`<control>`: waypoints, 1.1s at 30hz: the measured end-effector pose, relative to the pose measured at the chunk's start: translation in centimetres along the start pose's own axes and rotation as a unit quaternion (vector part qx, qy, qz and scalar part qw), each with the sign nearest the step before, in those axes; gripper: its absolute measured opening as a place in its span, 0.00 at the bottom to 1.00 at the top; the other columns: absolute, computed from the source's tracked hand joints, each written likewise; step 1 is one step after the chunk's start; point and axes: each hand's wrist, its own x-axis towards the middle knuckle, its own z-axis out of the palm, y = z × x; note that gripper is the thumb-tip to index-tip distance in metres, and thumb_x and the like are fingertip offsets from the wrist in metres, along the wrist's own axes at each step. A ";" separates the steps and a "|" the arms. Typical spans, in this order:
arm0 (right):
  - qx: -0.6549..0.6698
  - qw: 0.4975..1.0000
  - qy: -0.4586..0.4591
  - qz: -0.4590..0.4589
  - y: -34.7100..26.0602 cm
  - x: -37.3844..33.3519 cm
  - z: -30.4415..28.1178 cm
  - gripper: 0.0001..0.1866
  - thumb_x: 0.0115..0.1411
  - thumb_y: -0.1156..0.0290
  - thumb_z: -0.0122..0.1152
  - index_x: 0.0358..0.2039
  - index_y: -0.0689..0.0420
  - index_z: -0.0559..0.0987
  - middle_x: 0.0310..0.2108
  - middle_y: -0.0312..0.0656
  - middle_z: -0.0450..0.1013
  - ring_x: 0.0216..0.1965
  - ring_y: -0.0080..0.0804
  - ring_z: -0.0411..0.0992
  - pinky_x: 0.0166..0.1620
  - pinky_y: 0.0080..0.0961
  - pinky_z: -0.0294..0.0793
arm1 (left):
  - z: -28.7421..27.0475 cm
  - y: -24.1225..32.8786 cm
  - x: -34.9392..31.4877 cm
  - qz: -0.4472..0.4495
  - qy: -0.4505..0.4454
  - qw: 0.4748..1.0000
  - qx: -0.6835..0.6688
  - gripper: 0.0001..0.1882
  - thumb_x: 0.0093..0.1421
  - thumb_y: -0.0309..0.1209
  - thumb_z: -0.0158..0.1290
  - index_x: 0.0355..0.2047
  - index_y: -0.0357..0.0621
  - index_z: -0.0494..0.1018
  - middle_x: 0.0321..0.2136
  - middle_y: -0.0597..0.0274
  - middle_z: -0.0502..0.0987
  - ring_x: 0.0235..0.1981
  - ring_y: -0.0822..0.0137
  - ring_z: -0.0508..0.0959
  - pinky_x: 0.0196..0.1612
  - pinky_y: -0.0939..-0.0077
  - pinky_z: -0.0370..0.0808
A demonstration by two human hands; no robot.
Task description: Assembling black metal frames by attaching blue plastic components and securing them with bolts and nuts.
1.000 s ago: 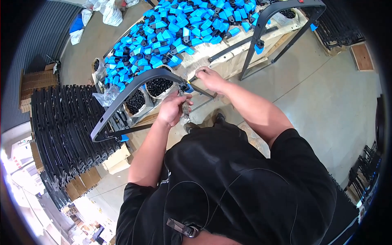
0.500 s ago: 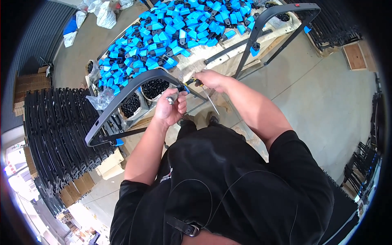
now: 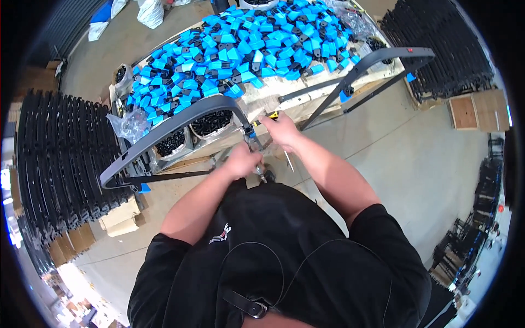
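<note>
Left hand [image 3: 244,162] grips a silvery metal tool [image 3: 262,173], right hand [image 3: 282,132] a yellow-and-black-handled tool [image 3: 273,116], beside an arched dark-grey frame [image 3: 210,104]; angular blue-and-black pieces [image 3: 235,54] heap the pale worktop [image 3: 264,103].

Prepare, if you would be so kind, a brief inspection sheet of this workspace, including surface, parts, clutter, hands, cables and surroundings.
Surface: pale worktable, largely covered by a heap of blue-and-black plastic parts.
Job's things: curved black frame at the near side; second curved frame to its right.
Clutter: crumpled clear plastic bag at the table's left; bagged small black parts along the near edge.
Hands: left hand appears to grip a metallic tool; right hand holds a yellow-and-black-handled tool.
Cables: thin cord looped across the black shirt.
Surroundings: stacked black frames on both sides; white sacks beyond.
</note>
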 end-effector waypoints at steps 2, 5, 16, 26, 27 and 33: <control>-0.006 0.999 0.016 -0.028 0.7 0.4 0.2 0.25 0.62 0.56 0.66 0.45 0.65 0.70 0.24 0.39 0.69 0.19 0.25 0.65 0.19 0.31 0.65 | 0.3 0.5 -0.1 -0.044 0.031 0.994 0.090 0.17 0.59 0.34 0.56 0.42 0.31 0.72 0.27 0.55 0.78 0.27 0.63 0.80 0.33 0.72 0.78; 0.023 0.996 0.030 -0.084 4.2 3.2 0.5 0.25 0.63 0.55 0.66 0.44 0.65 0.70 0.24 0.39 0.69 0.19 0.24 0.65 0.19 0.30 0.64 | 0.9 2.1 0.5 -0.107 0.073 0.965 0.228 0.16 0.58 0.35 0.55 0.38 0.30 0.73 0.26 0.52 0.78 0.22 0.62 0.79 0.32 0.69 0.80; 0.070 0.997 -0.008 0.012 0.0 0.0 0.7 0.18 0.65 0.58 0.65 0.35 0.56 0.67 0.22 0.33 0.64 0.17 0.20 0.58 0.17 0.25 0.56 | -0.3 1.2 0.2 -0.061 0.051 0.991 0.105 0.13 0.59 0.36 0.57 0.34 0.37 0.75 0.25 0.56 0.78 0.21 0.58 0.80 0.29 0.62 0.81; 0.066 0.997 -0.015 0.047 -0.1 0.3 0.6 0.16 0.67 0.59 0.63 0.34 0.52 0.65 0.20 0.29 0.61 0.15 0.17 0.54 0.17 0.21 0.52 | 0.5 1.3 -0.4 -0.077 0.078 0.949 0.294 0.14 0.59 0.33 0.55 0.35 0.31 0.74 0.30 0.51 0.81 0.28 0.61 0.84 0.30 0.64 0.80; 0.083 0.995 -0.020 0.043 0.0 0.3 0.8 0.17 0.66 0.60 0.64 0.35 0.53 0.65 0.20 0.29 0.61 0.15 0.17 0.54 0.17 0.21 0.52 | -0.1 1.1 -0.5 -0.032 0.035 0.989 -0.143 0.09 0.60 0.31 0.54 0.31 0.34 0.74 0.24 0.56 0.79 0.24 0.61 0.81 0.28 0.65 0.79; 0.104 0.994 -0.025 0.031 0.7 0.2 0.6 0.16 0.66 0.60 0.64 0.36 0.53 0.65 0.20 0.30 0.62 0.15 0.17 0.56 0.17 0.22 0.54 | -0.4 -4.0 2.1 0.064 0.263 0.786 0.556 0.13 0.61 0.35 0.54 0.34 0.34 0.76 0.27 0.54 0.81 0.25 0.59 0.81 0.31 0.64 0.79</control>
